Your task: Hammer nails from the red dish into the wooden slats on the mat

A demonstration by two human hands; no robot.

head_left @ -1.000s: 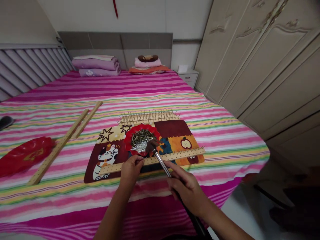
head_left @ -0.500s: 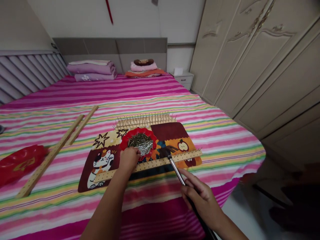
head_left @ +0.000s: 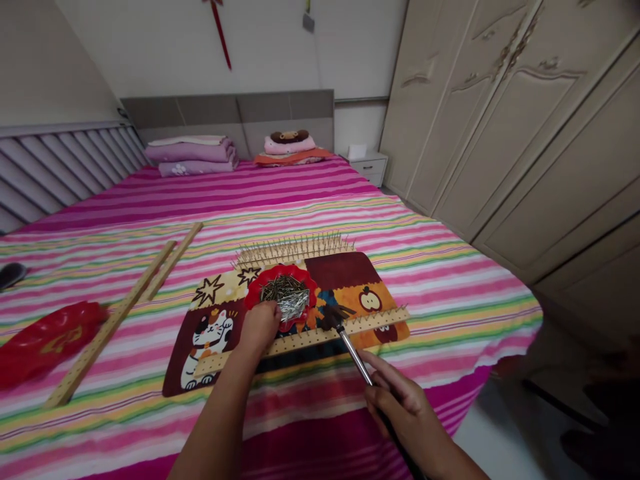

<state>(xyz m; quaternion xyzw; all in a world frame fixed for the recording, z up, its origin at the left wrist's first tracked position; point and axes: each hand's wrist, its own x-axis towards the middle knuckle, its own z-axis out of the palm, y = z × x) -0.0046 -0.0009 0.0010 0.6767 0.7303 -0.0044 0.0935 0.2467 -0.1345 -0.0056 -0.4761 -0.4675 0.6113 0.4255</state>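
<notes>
- Away from the pale wooden strip (head_left: 300, 339), where it was one second ago, the left hand (head_left: 261, 327) has gone to the scalloped red plastic dish (head_left: 311, 283).
- Its fingers are curled at the dish's near left edge; the fingertips are hidden, so I cannot tell whether they pinch any of the loose metal nails (head_left: 285, 293) inside.
- Over the same second, the hammer with a dark head and shiny metal shaft (head_left: 356, 359) has shifted off the dish's edge to the right; its head is now over the strip, contact unclear.
- Closed around the dark grip, the right hand (head_left: 400, 403) lays its forefinger along the shaft.
- As I judge it, this change puts the left hand at the nail supply while the hammer waits.
- Across the near part of the patterned cat-and-apple mat (head_left: 335, 267) lies the strip, nails upright along its right part, small dark holes farther left.
</notes>
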